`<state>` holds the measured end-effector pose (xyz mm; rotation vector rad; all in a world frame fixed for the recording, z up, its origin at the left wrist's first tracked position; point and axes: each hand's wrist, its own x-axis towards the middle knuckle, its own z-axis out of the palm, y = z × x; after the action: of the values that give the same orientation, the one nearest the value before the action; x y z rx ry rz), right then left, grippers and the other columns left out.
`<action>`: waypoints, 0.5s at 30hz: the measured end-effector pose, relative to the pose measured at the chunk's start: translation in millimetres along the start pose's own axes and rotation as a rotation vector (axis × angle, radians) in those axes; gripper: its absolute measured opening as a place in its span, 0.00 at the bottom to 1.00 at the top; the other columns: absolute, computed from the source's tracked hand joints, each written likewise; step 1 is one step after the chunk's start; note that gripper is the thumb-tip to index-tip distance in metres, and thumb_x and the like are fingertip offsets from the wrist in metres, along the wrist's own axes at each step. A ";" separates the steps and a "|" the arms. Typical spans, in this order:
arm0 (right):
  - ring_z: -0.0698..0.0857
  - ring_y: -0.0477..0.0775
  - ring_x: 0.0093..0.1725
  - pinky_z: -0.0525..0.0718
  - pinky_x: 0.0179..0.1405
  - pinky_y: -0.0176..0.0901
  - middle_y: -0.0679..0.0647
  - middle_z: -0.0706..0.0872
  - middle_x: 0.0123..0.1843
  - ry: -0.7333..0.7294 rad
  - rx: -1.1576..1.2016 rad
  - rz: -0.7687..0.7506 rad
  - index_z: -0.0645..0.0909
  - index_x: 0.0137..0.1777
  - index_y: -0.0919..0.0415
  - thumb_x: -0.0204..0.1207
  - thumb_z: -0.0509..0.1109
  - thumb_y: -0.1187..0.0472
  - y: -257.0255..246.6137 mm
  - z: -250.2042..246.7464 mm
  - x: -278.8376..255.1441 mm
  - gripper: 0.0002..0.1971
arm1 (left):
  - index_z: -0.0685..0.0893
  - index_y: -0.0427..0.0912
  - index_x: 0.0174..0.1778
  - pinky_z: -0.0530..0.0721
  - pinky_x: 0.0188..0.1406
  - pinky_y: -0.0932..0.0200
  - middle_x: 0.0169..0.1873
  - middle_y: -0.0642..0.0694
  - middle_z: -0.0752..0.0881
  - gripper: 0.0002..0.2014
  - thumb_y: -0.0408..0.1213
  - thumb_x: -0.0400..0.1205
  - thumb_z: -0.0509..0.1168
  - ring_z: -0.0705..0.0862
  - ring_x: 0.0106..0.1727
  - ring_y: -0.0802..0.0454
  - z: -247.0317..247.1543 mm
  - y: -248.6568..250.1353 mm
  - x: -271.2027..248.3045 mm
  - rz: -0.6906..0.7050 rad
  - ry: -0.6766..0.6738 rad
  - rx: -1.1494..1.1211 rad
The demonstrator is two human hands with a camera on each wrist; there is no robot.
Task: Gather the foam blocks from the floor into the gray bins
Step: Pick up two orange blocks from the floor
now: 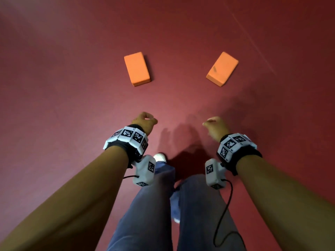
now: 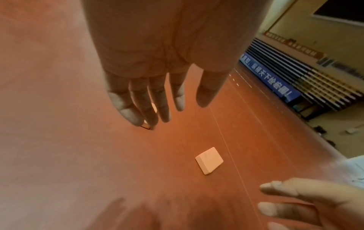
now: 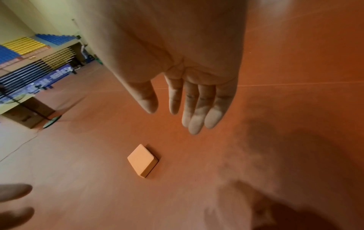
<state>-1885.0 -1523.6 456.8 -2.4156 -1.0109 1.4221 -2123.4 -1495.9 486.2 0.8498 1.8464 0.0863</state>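
Observation:
Two orange foam blocks lie flat on the red floor ahead of me, the left block [image 1: 137,69] and the right block [image 1: 222,68], which has a dark smudge on top. My left hand [image 1: 145,122] and right hand [image 1: 215,126] hang in the air short of them, well above the floor, and hold nothing. In the wrist views the fingers of the left hand [image 2: 163,112] and the right hand [image 3: 177,118] point down, relaxed and slightly spread. One block [image 2: 209,160] shows past the left fingers, and one block [image 3: 142,161] lies below the right fingers. No gray bin is in view.
My legs [image 1: 155,205] in blue-grey trousers and a white shoe [image 1: 160,157] stand behind the hands. Folded bleachers [image 2: 295,74] line the far wall. A stand with a round base [image 3: 52,120] and a cardboard box [image 3: 25,115] sit by the floor's edge.

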 end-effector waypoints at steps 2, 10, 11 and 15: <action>0.83 0.60 0.43 0.82 0.48 0.52 0.63 0.85 0.42 0.008 -0.027 0.029 0.83 0.54 0.70 0.74 0.68 0.58 -15.3 -3.0 33.2 0.15 | 0.78 0.52 0.46 0.82 0.62 0.44 0.63 0.36 0.81 0.04 0.43 0.79 0.66 0.81 0.63 0.36 -10.3 25.3 33.6 -0.013 0.014 0.018; 0.78 0.55 0.49 0.76 0.52 0.47 0.57 0.81 0.50 0.012 0.000 0.114 0.80 0.59 0.63 0.73 0.70 0.59 -57.7 -16.9 200.6 0.15 | 0.79 0.49 0.59 0.80 0.45 0.53 0.61 0.39 0.80 0.12 0.44 0.80 0.65 0.79 0.43 0.43 -9.2 108.4 180.7 -0.092 0.052 0.083; 0.80 0.56 0.52 0.76 0.55 0.49 0.57 0.82 0.53 0.001 -0.006 0.121 0.79 0.62 0.64 0.73 0.70 0.58 -65.3 -19.1 222.8 0.19 | 0.78 0.49 0.62 0.81 0.47 0.52 0.61 0.39 0.79 0.15 0.45 0.80 0.65 0.81 0.46 0.40 -12.0 117.7 202.5 -0.108 0.066 0.097; 0.78 0.64 0.66 0.73 0.64 0.49 0.61 0.79 0.67 -0.020 -0.104 0.130 0.74 0.70 0.64 0.78 0.69 0.56 -86.4 -26.2 320.2 0.23 | 0.74 0.48 0.68 0.80 0.53 0.50 0.65 0.37 0.78 0.19 0.45 0.80 0.64 0.82 0.58 0.35 -20.9 138.1 309.2 -0.154 0.147 0.104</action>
<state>-1801.9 -1253.5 281.3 -2.5902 -0.9714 1.4714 -2130.6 -1205.0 311.7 0.7866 2.0630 -0.0463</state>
